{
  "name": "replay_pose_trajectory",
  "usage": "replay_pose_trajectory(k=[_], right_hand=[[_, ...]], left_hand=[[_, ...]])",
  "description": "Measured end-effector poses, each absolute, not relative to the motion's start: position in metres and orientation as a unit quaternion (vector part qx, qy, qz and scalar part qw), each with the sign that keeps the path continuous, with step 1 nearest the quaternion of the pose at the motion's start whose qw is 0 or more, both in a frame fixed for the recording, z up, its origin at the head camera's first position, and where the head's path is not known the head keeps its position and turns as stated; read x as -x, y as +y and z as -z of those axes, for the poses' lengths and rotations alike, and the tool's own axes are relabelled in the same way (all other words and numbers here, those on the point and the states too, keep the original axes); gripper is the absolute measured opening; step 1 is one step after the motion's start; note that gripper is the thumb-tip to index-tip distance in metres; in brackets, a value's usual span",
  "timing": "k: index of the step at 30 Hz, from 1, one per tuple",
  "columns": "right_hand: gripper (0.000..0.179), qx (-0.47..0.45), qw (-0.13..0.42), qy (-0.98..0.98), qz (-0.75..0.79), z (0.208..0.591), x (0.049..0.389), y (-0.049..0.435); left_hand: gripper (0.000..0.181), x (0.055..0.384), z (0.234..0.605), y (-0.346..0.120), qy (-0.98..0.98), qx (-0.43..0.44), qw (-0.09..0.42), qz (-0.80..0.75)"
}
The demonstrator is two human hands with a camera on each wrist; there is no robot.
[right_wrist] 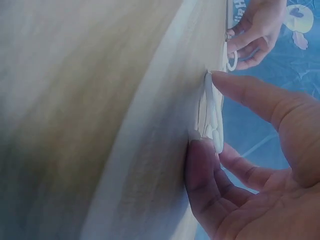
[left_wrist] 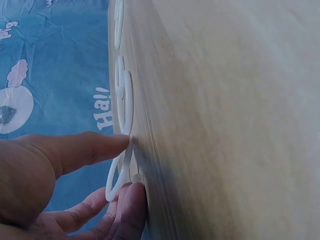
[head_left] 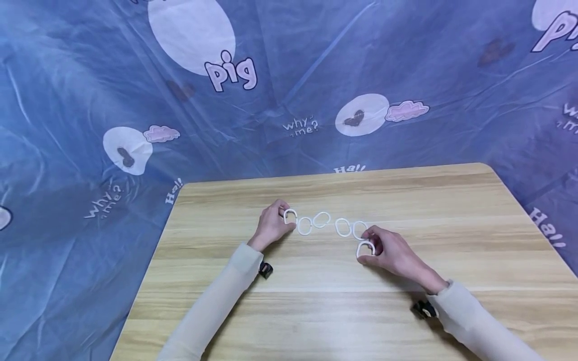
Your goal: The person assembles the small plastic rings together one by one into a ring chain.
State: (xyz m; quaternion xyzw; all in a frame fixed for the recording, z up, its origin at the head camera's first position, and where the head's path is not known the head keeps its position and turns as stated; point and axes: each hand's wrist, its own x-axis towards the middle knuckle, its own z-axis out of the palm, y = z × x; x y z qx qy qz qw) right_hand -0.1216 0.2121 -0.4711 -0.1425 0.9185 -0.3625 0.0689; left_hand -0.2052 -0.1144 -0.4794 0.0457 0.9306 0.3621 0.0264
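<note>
Near the far side of the table, my left hand (head_left: 272, 224) pinches a white oval plastic ring (left_wrist: 114, 191) between thumb and fingers, tilted up in the left wrist view. Right beside it lies a second white ring (head_left: 304, 234), and a third ring (head_left: 322, 213) lies at a slant further right. My right hand (head_left: 397, 251) holds another white ring (right_wrist: 209, 102) between thumb and fingertips, close over the wood. Just behind that one, a ring (head_left: 359, 222) lies partly overlapped by the fingers, with one more ring (head_left: 336, 226) to its left.
The wooden table (head_left: 307, 311) has its far edge against a blue printed cloth (head_left: 271, 140) that hangs behind and at the sides. Small black devices sit at the left cuff (head_left: 265, 270) and the right cuff (head_left: 423, 309).
</note>
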Motion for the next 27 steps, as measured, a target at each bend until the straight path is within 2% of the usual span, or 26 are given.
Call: replay_pose_trajectory(k=[5,13,20,27], right_hand=[[0.038,0.13,0.084,0.909,0.387,0.471,0.118,0.214],[0.016,0.118,0.104,0.887,0.435,0.47,0.115,0.215],[0.013,0.118,0.117,0.873,0.458,0.472,0.113,0.216],[0.014,0.125,0.102,0.87,0.467,0.473,0.11,0.219]], left_hand=[[0.044,0.205,0.48,-0.119,0.919,-0.035,0.035,-0.392],[0.026,0.201,0.481,-0.125,0.889,-0.04,0.044,-0.453],[0.028,0.197,0.48,-0.128,0.881,-0.041,0.034,-0.471],[0.028,0.192,0.471,-0.133,0.88,-0.067,0.015,-0.471]])
